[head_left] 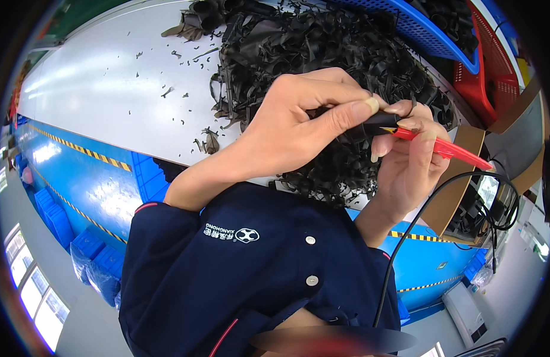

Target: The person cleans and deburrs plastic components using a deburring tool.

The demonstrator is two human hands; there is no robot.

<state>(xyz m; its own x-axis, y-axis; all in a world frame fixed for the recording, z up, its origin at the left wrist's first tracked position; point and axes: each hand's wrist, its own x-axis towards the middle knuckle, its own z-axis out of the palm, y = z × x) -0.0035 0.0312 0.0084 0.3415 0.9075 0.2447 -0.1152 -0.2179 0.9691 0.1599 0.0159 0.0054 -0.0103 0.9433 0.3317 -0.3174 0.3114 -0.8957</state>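
My left hand [322,110] is closed, thumb and fingers pinching a small black rubber-like part [379,122]. My right hand [415,149] is closed around a slim red-handled tool [462,153], its pointed metal tip lying against the black part. The fingers of the right hand also touch this part from the right. Fingers hide much of the part, so its full shape does not show. Both hands are held above a large heap of black rubber-like pieces and thin trimmings [269,53].
The heap lies on a white table [120,77] dotted with small black scraps. A blue basket [427,33] and a red basket [486,77] stand at the far right. Nearer, on the right, is a cardboard box [459,184] with black pieces. A black cable [406,232] loops beside my right arm.
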